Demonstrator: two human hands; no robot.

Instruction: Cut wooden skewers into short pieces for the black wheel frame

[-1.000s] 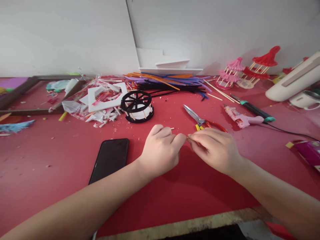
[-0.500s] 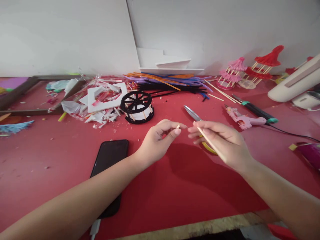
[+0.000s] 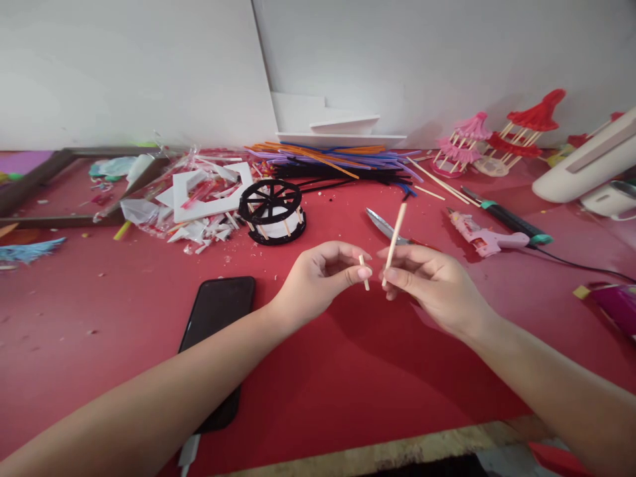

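Note:
Between thumb and fingers my left hand (image 3: pixel 322 275) pinches a short wooden stick (image 3: pixel 365 278), held nearly upright. My right hand (image 3: pixel 437 285) grips a longer wooden stick (image 3: pixel 396 238), tilted with its top leaning right. The two sticks are side by side with a small gap between them. Behind the right hand lie scissors (image 3: pixel 381 224), blades pointing to the back left, their handles mostly hidden. A round black-rimmed model (image 3: pixel 272 213) with spokes on top and small wooden posts stands beyond my left hand.
A phone (image 3: pixel 218 311) lies under my left forearm. White foam scraps (image 3: pixel 213 192) are heaped at the back left, beside a bundle of pipe cleaners (image 3: pixel 338 162). A pink glue gun (image 3: pixel 481 235) and a green-and-black tool (image 3: pixel 517 222) lie right, before small pink (image 3: pixel 464 146) and red (image 3: pixel 529 132) models.
My right hand has turned its stick from pointing down toward the wrist to standing steeply upright. The left hand's short stick now shows more fully, and the hands are slightly closer together.

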